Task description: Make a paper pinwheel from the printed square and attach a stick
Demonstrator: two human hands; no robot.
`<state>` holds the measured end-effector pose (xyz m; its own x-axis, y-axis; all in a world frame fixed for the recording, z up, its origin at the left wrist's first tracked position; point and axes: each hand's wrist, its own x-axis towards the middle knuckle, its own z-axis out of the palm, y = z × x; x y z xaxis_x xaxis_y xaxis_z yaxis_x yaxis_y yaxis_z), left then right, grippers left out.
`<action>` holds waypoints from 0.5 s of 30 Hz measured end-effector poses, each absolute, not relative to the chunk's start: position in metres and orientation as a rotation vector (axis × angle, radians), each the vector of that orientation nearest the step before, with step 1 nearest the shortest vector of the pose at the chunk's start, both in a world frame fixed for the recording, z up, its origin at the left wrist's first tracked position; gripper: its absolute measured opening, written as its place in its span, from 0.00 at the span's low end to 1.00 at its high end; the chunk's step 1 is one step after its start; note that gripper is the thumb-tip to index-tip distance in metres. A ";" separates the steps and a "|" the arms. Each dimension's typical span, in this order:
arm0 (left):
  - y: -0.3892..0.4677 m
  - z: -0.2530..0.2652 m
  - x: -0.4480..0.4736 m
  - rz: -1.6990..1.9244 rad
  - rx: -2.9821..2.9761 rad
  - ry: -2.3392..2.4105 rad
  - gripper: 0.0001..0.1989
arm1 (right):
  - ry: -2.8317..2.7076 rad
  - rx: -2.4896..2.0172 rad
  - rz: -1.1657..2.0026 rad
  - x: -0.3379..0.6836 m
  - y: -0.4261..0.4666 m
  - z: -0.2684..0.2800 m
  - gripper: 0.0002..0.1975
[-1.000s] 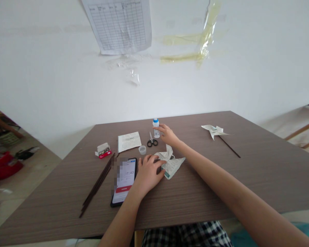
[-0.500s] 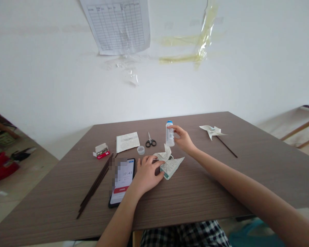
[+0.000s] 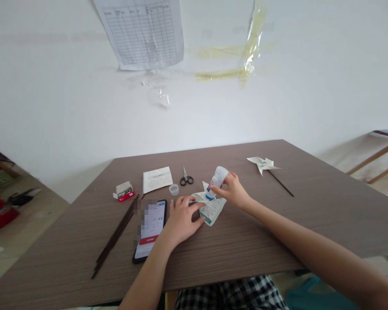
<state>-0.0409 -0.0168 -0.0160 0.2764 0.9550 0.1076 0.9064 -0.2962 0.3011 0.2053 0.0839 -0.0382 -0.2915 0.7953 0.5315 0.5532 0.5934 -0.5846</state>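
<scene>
Your right hand (image 3: pixel 233 189): wrapped round the bottle (image 3: pixel 220 176), tilted blue-end-down | your left hand (image 3: pixel 183 217): loosely spread, fingertips on folded paper (image 3: pixel 213 211), mid-surface (image 3: pixel 245 254), back from near edge | step, apparently: dispensing | next calls for: paper steadied, light squeeze

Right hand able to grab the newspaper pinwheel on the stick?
Probably not: the right hand is gripping the tipped plastic bottle, though nothing appears to block its way to the newspaper pinwheel.

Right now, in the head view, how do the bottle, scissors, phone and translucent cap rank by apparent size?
1. Phone, lying nearest
2. Bottle, partly covered by the right hand
3. Scissors
4. Translucent cap
</scene>
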 end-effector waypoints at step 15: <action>-0.017 -0.012 -0.039 0.314 2.321 1.754 0.21 | -2.281 -1.138 0.144 0.182 0.074 -0.042 0.16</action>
<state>-0.0388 -0.0173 -0.0123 0.2667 0.9629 0.0401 0.9171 -0.2664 0.2964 0.1818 0.0741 -0.0415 -0.4678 0.7608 0.4499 0.6982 0.6302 -0.3396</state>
